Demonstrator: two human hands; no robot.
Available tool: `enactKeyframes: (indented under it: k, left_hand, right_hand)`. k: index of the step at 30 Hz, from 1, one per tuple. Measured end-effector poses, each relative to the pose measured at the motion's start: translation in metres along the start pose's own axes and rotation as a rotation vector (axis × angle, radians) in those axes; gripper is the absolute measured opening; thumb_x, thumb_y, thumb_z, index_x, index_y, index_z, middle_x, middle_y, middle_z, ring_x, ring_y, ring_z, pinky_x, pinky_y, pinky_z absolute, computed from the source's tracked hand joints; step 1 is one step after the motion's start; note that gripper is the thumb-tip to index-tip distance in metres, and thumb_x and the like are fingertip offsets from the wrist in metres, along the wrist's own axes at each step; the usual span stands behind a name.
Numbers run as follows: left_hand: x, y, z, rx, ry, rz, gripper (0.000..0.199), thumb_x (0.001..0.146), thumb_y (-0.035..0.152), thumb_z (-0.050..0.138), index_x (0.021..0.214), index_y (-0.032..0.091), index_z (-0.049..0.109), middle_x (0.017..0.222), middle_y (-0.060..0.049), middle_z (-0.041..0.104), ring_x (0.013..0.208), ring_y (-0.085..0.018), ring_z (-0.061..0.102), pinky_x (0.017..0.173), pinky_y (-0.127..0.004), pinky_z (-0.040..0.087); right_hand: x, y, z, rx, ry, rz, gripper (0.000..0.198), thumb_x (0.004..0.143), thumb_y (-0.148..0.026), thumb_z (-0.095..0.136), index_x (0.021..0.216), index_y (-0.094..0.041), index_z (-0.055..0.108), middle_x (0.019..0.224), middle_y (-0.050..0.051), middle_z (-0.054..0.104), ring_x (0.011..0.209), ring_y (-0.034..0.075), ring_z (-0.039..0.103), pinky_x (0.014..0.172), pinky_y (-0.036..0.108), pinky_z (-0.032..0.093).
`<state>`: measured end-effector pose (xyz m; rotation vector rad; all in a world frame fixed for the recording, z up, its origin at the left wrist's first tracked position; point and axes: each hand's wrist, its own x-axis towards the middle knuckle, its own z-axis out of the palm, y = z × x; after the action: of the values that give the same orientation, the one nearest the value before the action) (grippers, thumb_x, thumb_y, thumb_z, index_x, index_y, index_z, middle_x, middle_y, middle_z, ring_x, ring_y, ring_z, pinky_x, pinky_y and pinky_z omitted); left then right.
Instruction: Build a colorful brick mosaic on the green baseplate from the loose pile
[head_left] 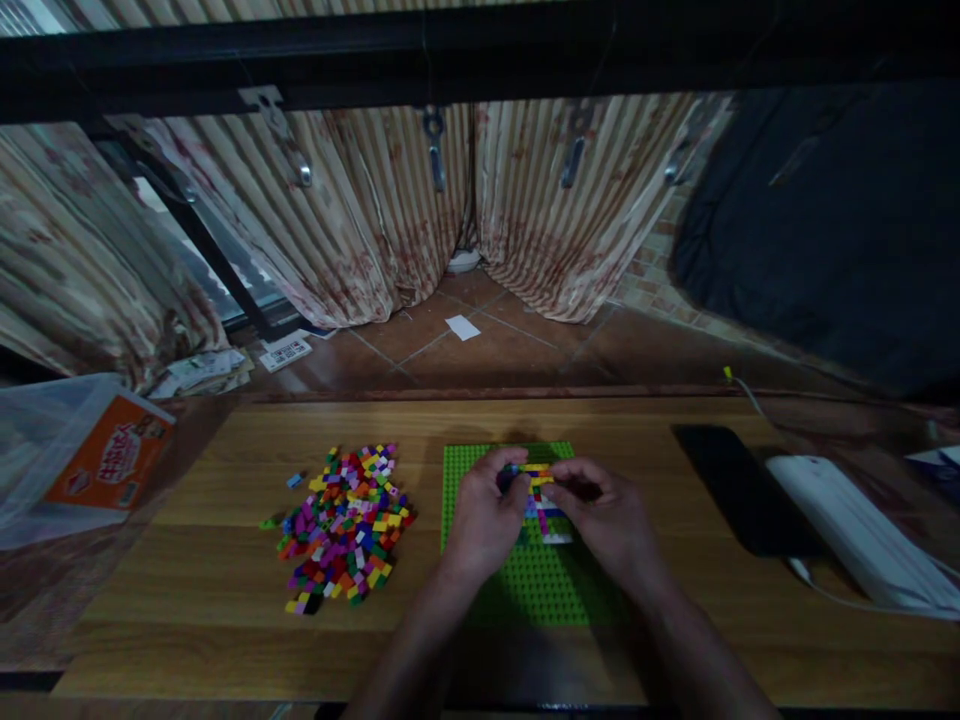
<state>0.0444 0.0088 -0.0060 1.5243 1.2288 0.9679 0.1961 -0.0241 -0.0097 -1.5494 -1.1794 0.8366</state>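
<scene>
My left hand (486,515) is closed at the left side of a small build of colourful toy bricks (541,505), thumb and fingers pinched together. From the right, my right hand (611,515) pinches the same build near its yellow upper rows. Yellow, blue, magenta and white bricks show between the hands. Under them lies a green studded baseplate (540,590). Whether the build is fixed to the plate or held just above it, I cannot tell. My fingers hide part of the bricks.
Left of the baseplate, a pile of loose mixed bricks (345,525) is spread on the wooden table (225,580). A black phone (750,490) with a cable and a white power strip (862,530) lie on the right. A clear plastic bin (45,420) stands beyond the table's left edge.
</scene>
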Motion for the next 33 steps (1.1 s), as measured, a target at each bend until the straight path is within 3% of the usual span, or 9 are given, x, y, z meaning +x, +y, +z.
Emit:
enactKeyframes:
  k: [5,9,25,33]
  left_hand:
    - [-0.001,0.001,0.003,-0.012,0.011,-0.001,0.028,0.085,0.018,0.055,0.109,0.018,0.068,0.105,-0.007,0.072,0.092,-0.018,0.067,0.086,-0.030,0.051]
    - [-0.002,0.003,0.004,-0.007,0.033,-0.007,0.027,0.083,0.017,0.056,0.107,0.017,0.068,0.104,-0.007,0.072,0.092,-0.018,0.067,0.085,-0.030,0.051]
    - [-0.001,0.001,0.009,-0.036,0.070,0.011,0.027,0.081,0.012,0.055,0.103,0.017,0.069,0.104,-0.007,0.072,0.096,-0.019,0.066,0.089,-0.031,0.051]
    - [-0.004,-0.002,0.009,-0.111,0.093,0.042,0.025,0.087,0.016,0.053,0.109,0.020,0.066,0.113,-0.006,0.070,0.106,-0.019,0.064,0.095,-0.031,0.049]
  right_hand:
    - [0.002,0.003,-0.002,0.204,0.091,0.132,0.039,0.064,-0.051,0.078,0.085,-0.019,0.072,0.081,0.006,0.073,0.072,0.020,0.066,0.068,0.033,0.053]
    - [0.004,0.004,0.006,0.234,0.050,0.209,0.044,0.067,-0.056,0.075,0.088,-0.018,0.072,0.082,0.006,0.074,0.073,0.020,0.066,0.067,0.032,0.052]
    - [0.003,0.011,0.016,0.155,0.098,0.129,0.040,0.068,-0.052,0.075,0.087,-0.017,0.073,0.079,0.005,0.073,0.068,0.018,0.064,0.065,0.030,0.050]
    - [0.003,0.002,0.012,0.260,0.070,0.249,0.050,0.072,-0.064,0.066,0.087,-0.017,0.074,0.076,0.005,0.073,0.069,0.019,0.064,0.063,0.029,0.050]
